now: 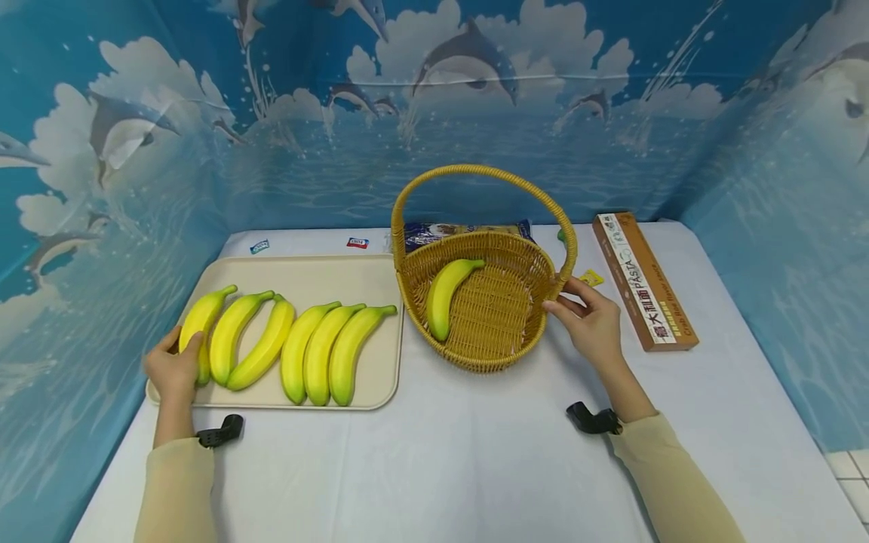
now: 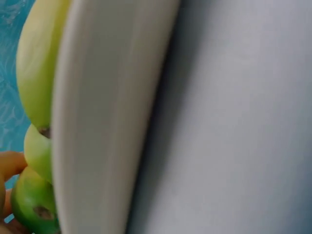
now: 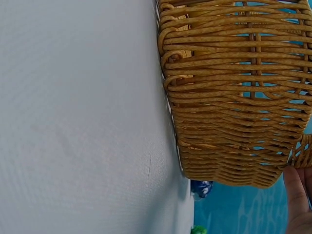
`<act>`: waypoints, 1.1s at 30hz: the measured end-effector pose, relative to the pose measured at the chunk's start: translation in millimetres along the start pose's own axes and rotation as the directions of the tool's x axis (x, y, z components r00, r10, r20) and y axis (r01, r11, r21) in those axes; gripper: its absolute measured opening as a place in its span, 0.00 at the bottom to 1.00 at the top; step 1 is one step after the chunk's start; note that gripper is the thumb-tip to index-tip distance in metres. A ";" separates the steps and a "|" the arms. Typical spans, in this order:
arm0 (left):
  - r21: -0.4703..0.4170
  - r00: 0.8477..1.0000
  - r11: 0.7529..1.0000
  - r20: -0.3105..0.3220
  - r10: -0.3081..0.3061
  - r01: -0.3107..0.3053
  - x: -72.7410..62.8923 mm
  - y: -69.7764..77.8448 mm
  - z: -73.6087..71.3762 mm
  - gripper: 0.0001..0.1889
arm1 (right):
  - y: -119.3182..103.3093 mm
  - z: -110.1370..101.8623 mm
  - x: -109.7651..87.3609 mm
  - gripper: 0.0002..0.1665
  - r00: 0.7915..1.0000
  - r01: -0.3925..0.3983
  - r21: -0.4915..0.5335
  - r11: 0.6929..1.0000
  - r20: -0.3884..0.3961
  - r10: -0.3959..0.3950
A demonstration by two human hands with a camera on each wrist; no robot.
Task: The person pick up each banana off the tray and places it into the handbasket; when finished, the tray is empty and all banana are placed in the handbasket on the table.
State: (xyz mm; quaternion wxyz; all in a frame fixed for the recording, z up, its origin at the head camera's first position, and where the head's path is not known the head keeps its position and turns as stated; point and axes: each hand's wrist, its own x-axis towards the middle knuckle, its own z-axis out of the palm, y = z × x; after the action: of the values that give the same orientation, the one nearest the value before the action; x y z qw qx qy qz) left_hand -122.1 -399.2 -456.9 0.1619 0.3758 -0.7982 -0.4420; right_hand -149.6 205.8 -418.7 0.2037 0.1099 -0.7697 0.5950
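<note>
My left hand [image 1: 175,368] grips the leftmost banana [image 1: 204,320], its thumb and fingers on either side of it. That banana lies at the left end of a beige tray [image 1: 326,275], beside several more yellow bananas [image 1: 266,347] with green tips. In the left wrist view the tray's wall [image 2: 105,117] hides most of the fruit. A woven basket [image 1: 502,360] with a tall arched handle stands right of the tray, a single banana [image 1: 444,298] inside. My right hand [image 1: 592,320] pinches the basket's right rim where the handle joins it.
Behind the basket lies a dark blue packet [image 1: 434,232]. A brown pasta box [image 1: 648,283] lies at the right, with a small yellow packet [image 1: 591,277] near it. Two small wrapped sweets, one blue [image 1: 259,246] and one red [image 1: 357,243], lie behind the tray. A dolphin-print curtain [image 1: 305,166] encloses the table.
</note>
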 end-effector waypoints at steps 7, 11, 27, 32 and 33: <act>-0.197 0.992 0.979 -0.111 -0.064 0.041 -16.8 18.3 -4.5 0.28 | -0.2 0.2 0.2 0.25 1.000 -0.011 -0.012 1.000 -0.003 0.011; -0.259 0.987 0.965 -0.163 0.002 -0.045 -31.6 34.3 -3.8 0.27 | 0.9 -0.4 0.0 0.26 1.000 -0.004 -0.002 1.000 0.001 0.004; -0.356 0.782 0.719 -0.059 0.620 -0.597 -136.4 110.5 54.2 0.22 | 30.4 -2.5 2.3 0.27 1.000 -0.001 -0.008 1.000 -0.009 0.001; -0.350 0.695 0.676 0.091 0.713 -0.648 -171.9 134.8 87.1 0.23 | 31.2 -2.1 2.7 0.27 1.000 0.009 -0.018 1.000 -0.013 -0.010; -0.346 0.679 0.669 0.114 0.726 -0.658 -178.3 140.0 95.0 0.24 | 30.8 -2.1 2.9 0.27 1.000 0.008 -0.017 1.000 -0.013 -0.009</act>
State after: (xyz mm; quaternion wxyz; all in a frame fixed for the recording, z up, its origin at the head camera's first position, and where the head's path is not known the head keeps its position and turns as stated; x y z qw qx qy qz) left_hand -123.6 -165.5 -380.9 0.2707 -0.0410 -0.8243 -0.4955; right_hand -164.4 216.2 -443.8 0.2123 0.1074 -0.7730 0.5881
